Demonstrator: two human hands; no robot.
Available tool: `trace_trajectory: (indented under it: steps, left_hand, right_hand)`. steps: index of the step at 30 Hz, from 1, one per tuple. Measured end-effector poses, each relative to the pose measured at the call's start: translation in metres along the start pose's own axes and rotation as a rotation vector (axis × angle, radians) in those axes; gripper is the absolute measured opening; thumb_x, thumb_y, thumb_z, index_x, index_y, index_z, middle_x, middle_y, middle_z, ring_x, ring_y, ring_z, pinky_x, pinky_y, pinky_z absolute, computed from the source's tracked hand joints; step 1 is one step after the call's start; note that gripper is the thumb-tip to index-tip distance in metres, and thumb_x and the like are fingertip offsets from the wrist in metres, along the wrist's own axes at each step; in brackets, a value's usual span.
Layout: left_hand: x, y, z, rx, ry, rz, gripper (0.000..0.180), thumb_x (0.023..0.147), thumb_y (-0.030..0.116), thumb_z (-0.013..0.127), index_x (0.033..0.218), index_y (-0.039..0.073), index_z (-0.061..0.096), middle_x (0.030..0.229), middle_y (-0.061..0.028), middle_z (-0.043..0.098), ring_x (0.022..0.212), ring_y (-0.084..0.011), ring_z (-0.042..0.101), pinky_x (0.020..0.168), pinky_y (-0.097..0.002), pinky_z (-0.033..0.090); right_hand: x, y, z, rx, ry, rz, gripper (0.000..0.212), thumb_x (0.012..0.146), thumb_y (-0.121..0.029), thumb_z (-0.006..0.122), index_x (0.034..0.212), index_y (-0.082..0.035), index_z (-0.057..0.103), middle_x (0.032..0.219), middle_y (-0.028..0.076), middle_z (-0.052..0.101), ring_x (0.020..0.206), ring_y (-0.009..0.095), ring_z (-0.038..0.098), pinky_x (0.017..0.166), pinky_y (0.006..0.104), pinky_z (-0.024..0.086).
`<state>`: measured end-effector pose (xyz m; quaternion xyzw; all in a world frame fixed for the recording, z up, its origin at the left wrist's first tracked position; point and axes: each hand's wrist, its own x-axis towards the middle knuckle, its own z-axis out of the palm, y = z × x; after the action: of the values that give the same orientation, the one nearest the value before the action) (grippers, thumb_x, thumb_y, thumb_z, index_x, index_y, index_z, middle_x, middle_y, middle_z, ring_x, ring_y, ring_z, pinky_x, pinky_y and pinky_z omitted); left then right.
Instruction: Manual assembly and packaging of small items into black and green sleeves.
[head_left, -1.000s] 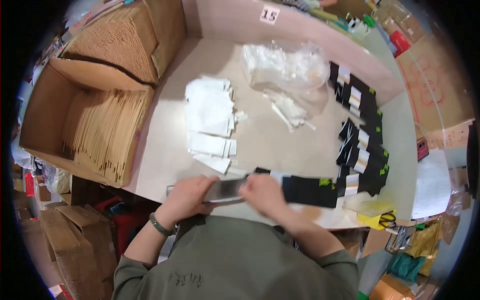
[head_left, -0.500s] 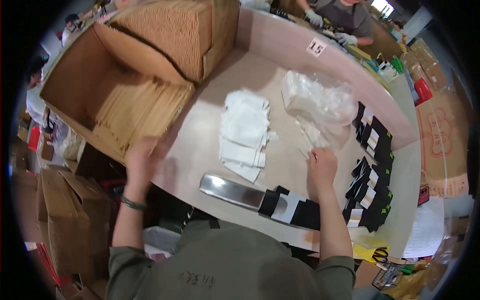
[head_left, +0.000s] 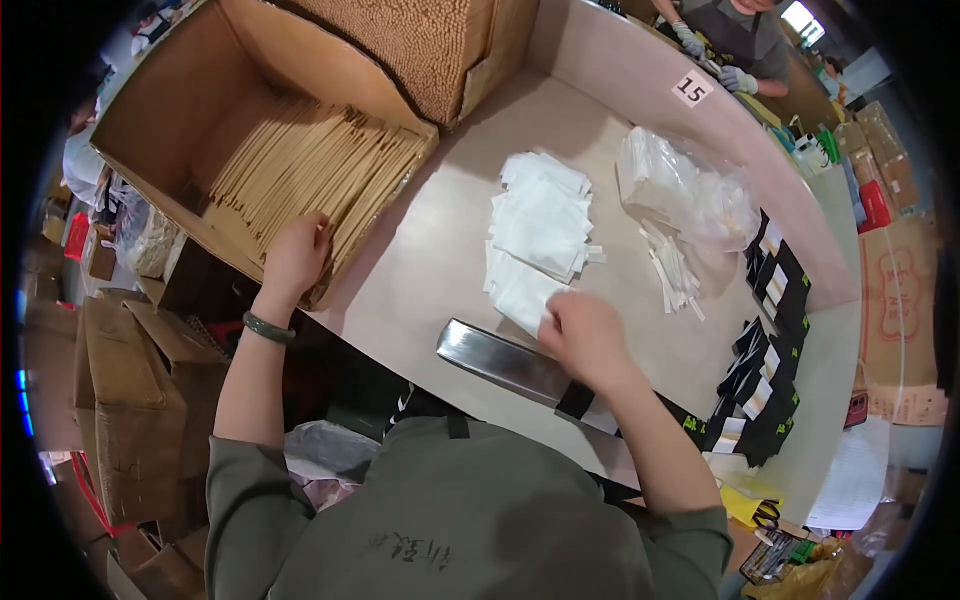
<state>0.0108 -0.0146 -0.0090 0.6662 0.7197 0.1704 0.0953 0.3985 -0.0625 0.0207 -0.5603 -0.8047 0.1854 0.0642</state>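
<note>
My left hand [head_left: 296, 258] is at the near end of the thin tan sticks [head_left: 310, 170] in an open cardboard box [head_left: 160, 95]. Its fingers are curled among the stick ends; what they grip is hidden. My right hand [head_left: 585, 340] is closed at the lower edge of a pile of flat white packets [head_left: 543, 220], thumb and fingers drawn together. What it pinches cannot be made out. Just below lies a long shiny metal holder [head_left: 500, 358] with a black band [head_left: 575, 400] at its right end, partly under my right forearm.
Small white strips [head_left: 672, 265] lie beside a clear plastic bag of white packets [head_left: 690, 185]. Black sleeves with white panels [head_left: 765, 375] stand along the right side. A second box of sticks [head_left: 420, 45] is behind. A low partition [head_left: 640, 75] edges the table; a gloved person works beyond.
My right hand has left the small white strips and moved left to the white packet pile. My left hand has come onto the sticks in the box. The whole view has shifted.
</note>
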Motion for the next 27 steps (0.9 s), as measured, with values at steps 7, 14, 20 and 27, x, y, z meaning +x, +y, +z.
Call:
trace_trajectory:
  steps: [7, 14, 20, 27]
  left_hand:
    - [0.011, 0.002, 0.004, 0.042, 0.017, 0.05, 0.018, 0.094, 0.016, 0.053, 0.103, 0.004, 0.063, 0.094, -0.0233, 0.066, 0.09, -0.0419, 0.063, 0.075, -0.0489, 0.05]
    - [0.008, 0.0, 0.002, -0.127, 0.38, 0.064, 0.015, 0.097, 0.011, 0.052, 0.104, 0.003, 0.063, 0.089, -0.0182, 0.067, 0.082, -0.0355, 0.066, 0.071, -0.0441, 0.051]
    - [-0.061, 0.085, 0.0, -0.872, -0.535, 0.244, 0.005, 0.092, -0.001, 0.063, 0.096, -0.003, 0.065, 0.084, -0.0009, 0.064, 0.083, -0.0085, 0.06, 0.074, -0.0242, 0.05]
    - [-0.079, 0.171, 0.08, -0.548, -0.651, 0.671, 0.016, 0.082, 0.006, 0.075, 0.095, 0.002, 0.067, 0.083, -0.0089, 0.067, 0.077, -0.0254, 0.066, 0.07, -0.0355, 0.053]
  right_hand:
    - [-0.064, -0.001, 0.024, 0.017, -0.017, -0.04, 0.016, 0.086, -0.019, 0.064, 0.077, -0.005, 0.061, 0.081, 0.014, 0.062, 0.08, 0.034, 0.062, 0.069, 0.0458, 0.051]
    - [-0.073, -0.006, 0.029, 0.097, 0.186, -0.035, 0.018, 0.081, -0.015, 0.072, 0.092, -0.005, 0.062, 0.094, 0.013, 0.063, 0.088, 0.033, 0.062, 0.074, 0.0432, 0.051]
    - [-0.113, 0.016, 0.022, 0.157, 0.302, -0.078, 0.029, 0.074, -0.014, 0.079, 0.088, -0.003, 0.057, 0.126, 0.023, 0.056, 0.115, 0.041, 0.054, 0.097, 0.0466, 0.046]
    - [-0.11, 0.035, 0.041, 0.161, 0.198, -0.27, 0.034, 0.072, -0.019, 0.082, 0.089, -0.002, 0.057, 0.136, 0.027, 0.049, 0.125, 0.043, 0.047, 0.104, 0.0487, 0.041]
